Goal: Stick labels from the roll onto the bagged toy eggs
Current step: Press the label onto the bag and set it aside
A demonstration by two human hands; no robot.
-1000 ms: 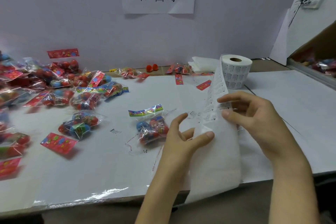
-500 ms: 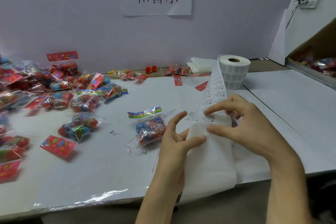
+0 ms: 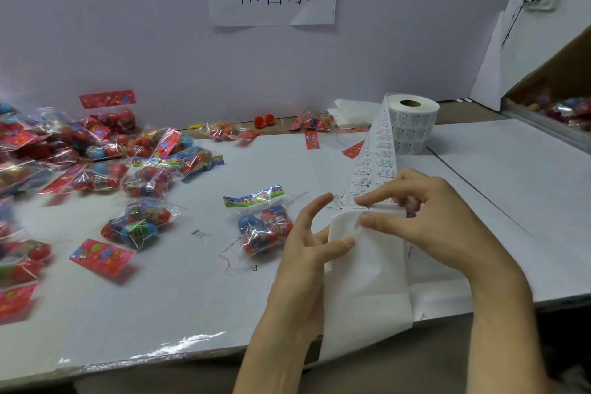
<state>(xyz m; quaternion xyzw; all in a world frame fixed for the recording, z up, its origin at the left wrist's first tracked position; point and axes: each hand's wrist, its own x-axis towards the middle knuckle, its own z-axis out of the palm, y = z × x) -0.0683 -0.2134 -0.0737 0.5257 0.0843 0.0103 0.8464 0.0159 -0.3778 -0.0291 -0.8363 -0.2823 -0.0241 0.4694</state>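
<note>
A white label roll (image 3: 412, 126) stands at the back of the table. Its strip (image 3: 372, 166) runs down toward me and ends in blank backing paper (image 3: 364, 291) hanging over the table's front edge. My left hand (image 3: 307, 243) grips the backing paper's left edge with its thumb on top. My right hand (image 3: 425, 217) pinches a label at the strip's lower printed end between index finger and thumb. One bag of toy eggs (image 3: 262, 224) with a colourful header card lies just left of my left hand.
Many more bagged eggs (image 3: 96, 166) are heaped at the left, with another bag (image 3: 137, 224) and loose red cards (image 3: 100, 254) in front of them. A cardboard box (image 3: 556, 99) holding bags sits at the far right. Folded white paper (image 3: 351, 110) lies behind the roll.
My right hand moved down the strip from higher up and now pinches a label at the end of the printed part. My left hand kept its hold on the backing paper.
</note>
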